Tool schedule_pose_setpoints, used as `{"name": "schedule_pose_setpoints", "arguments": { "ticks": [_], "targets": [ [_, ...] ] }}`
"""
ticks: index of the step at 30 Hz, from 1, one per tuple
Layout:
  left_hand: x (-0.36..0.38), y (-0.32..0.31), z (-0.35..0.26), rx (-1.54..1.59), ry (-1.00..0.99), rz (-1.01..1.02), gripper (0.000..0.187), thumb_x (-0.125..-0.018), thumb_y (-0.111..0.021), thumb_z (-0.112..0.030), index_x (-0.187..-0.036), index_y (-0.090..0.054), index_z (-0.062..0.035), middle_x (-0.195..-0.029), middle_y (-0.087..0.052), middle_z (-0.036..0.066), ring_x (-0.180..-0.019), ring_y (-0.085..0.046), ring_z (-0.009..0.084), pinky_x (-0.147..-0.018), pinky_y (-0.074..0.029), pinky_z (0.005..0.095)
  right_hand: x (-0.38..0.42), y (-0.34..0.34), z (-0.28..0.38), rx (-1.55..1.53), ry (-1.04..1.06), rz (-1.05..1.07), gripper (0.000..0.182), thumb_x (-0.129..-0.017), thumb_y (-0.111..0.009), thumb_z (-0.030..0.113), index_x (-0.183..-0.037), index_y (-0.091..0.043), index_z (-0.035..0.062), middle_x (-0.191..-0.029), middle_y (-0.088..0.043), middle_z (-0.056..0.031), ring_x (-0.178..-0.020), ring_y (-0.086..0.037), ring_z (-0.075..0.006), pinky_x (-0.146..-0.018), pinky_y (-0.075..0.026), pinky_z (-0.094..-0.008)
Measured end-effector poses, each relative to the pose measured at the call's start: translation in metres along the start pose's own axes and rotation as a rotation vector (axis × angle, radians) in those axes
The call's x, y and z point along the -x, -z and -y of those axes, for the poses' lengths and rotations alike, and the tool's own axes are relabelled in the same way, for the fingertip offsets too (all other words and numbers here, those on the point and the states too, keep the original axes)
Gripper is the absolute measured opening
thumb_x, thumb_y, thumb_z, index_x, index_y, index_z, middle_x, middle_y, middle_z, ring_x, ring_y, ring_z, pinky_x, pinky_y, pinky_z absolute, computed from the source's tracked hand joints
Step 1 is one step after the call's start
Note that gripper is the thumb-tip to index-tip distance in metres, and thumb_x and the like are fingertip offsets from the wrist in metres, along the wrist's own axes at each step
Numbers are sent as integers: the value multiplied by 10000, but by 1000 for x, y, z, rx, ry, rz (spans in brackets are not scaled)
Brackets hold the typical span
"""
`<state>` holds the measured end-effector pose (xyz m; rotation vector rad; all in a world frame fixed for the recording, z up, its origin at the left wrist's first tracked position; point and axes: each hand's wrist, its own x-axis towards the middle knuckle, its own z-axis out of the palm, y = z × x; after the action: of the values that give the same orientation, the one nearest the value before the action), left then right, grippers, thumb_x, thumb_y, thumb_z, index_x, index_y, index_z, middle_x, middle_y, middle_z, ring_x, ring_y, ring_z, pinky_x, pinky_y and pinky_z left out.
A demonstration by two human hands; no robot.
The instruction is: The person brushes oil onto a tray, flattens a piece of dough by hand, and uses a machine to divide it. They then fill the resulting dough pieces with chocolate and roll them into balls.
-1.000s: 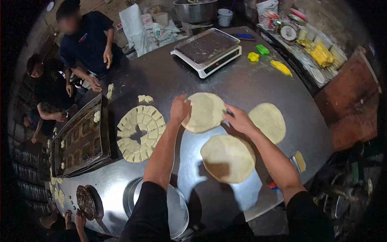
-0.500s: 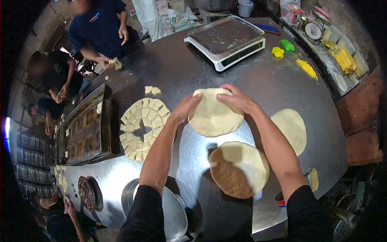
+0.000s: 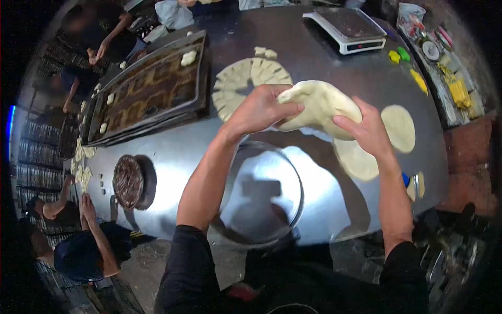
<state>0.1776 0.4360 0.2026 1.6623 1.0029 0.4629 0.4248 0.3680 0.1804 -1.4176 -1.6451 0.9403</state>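
Dough [image 3: 323,106] in hands [image 3: 262,109]; lumps [image 3: 188,58] in tray [image 3: 151,86].

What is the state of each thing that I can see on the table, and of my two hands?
Left hand: closed on held dough
Right hand: closed on held dough
Held dough: lifted, bent
Cut dough: sliced, lying flat
Near sheet: flat, partly hidden
Far sheet: flat, uncut
Scale: red light lit
Tray: some dough pieces inside
Pan: uncovered

Near the scale [image 3: 348,29]'s right end, a yellow lump [image 3: 394,57] and green lump [image 3: 403,54]; farther right, a dial [image 3: 431,51]; well left of the scale, a tray [image 3: 151,86].
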Motion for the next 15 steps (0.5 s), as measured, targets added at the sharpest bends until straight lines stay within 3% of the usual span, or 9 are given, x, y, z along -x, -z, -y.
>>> {"name": "schedule_pose_setpoints", "arguments": {
  "ticks": [3, 6, 9, 11, 15],
  "targets": [
    [78, 9, 24, 164, -3, -12, 315, -830, -674, -242, -1027, -680, 4, -766, -675, 46, -694, -600, 89, -632, -492, 253, 46, -56, 19, -345, -130, 48, 324, -812, -727, 173, -1054, -625, -18, -938, -678, -64, -809, -622, -110, -734, -509, -267],
    [134, 11, 62, 236, 109, -8, 303, -827, -684, -190, -1046, -678, 18, -848, -693, 81, -734, -625, 127, -668, -514, 282, 77, -121, 25, -441, -280, 93, 304, -813, -727, 161, -1046, -640, -13, -957, -684, -74, -816, -634, -117, -728, -525, -274],
    [156, -1, 145, 465, 438, 0, 357, -833, -679, -164, -1132, -636, 26, -993, -686, 123, -861, -665, 181, -768, -525, 306, 85, -190, -21, -258, -407, 150, 320, -812, -703, 217, -1036, -656, -8, -905, -695, -96, -790, -645, -150, -720, -518, -307],
    [163, -15, 221, 337, 316, 27, 352, -849, -661, -183, -1140, -628, 13, -1001, -676, 116, -858, -646, 170, -765, -513, 301, 88, -230, -67, -35, -490, 204, 320, -788, -717, 219, -1031, -658, 19, -928, -690, -113, -824, -647, -171, -747, -505, -324],
    [181, -27, 226, 430, 292, -44, 358, -856, -656, -193, -1143, -619, 18, -987, -669, 92, -862, -627, 145, -757, -506, 286, 100, -225, -27, 7, -383, 215, 331, -802, -702, 253, -1029, -652, 18, -913, -685, -130, -842, -654, -209, -752, -500, -330]
  ]
}}
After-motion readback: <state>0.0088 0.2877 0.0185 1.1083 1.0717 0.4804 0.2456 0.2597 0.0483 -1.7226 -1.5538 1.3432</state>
